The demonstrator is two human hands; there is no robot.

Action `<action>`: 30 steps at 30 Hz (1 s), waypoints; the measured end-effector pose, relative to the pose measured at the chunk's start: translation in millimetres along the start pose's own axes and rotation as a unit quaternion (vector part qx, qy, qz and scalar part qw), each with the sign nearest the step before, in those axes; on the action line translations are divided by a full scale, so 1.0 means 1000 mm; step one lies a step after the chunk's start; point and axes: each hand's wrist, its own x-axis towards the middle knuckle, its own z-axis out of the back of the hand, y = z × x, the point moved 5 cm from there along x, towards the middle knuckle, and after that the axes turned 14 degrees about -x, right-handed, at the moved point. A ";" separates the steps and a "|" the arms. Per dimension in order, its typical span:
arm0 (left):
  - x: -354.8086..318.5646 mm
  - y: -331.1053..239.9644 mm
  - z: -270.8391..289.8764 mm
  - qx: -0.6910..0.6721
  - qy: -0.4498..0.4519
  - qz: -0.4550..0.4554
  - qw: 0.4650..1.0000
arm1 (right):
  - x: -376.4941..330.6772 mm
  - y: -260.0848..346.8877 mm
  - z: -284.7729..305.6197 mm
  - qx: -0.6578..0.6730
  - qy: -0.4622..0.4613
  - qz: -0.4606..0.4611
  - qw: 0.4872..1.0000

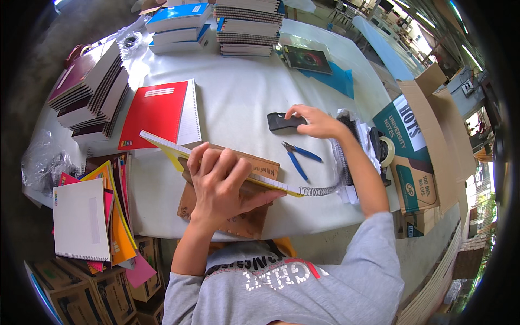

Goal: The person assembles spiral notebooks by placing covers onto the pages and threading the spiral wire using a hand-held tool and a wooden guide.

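My left hand [216, 181] is closed round a spiral notebook [179, 154] with a yellow cover, tilted up on edge, its thumb below and fingers over the top. A loose wire coil [319, 191] sticks out from the notebook's right end. Behind and beneath the notebook are brown wooden blocks [246, 222] with handwriting. Farther right, my right hand [315, 123] has its fingers curled over the right end of a small flat black object [280, 123] whose kind I cannot make out. Between my hands lie blue-handled cutting pliers [299, 157], their handles spread.
A red notebook [154, 111] lies on the white-covered table [238, 92]. Notebook stacks [249, 32] stand at the back and left [89, 89]. Loose covers [81, 216] pile up near left. Coils and papers [349, 157] lie right, beside an open carton [414, 168].
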 end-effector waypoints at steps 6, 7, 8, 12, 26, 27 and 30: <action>0.003 -0.009 -0.001 -0.021 -0.015 0.010 1.000 | 0.027 -0.068 -0.079 -0.221 -0.170 -0.132 0.951; 0.003 -0.008 -0.002 -0.018 -0.009 0.028 0.999 | 0.022 -0.061 -0.066 0.082 -0.245 -0.136 0.957; 0.004 -0.009 -0.004 -0.018 -0.003 0.045 0.999 | 0.011 -0.056 -0.057 0.376 -0.293 -0.133 0.869; 0.002 -0.002 -0.003 -0.002 -0.013 0.101 0.995 | -0.050 0.072 0.003 0.644 -0.269 0.266 0.664; 0.000 -0.007 -0.007 -0.013 -0.031 0.081 0.996 | -0.061 0.074 0.009 0.328 -0.205 0.160 0.908; 0.000 -0.005 -0.006 -0.011 -0.036 0.085 0.996 | -0.065 0.087 0.021 0.416 -0.183 0.306 0.837; 0.000 -0.005 -0.005 -0.025 -0.021 0.081 0.996 | -0.067 0.102 0.026 0.386 -0.172 0.298 0.856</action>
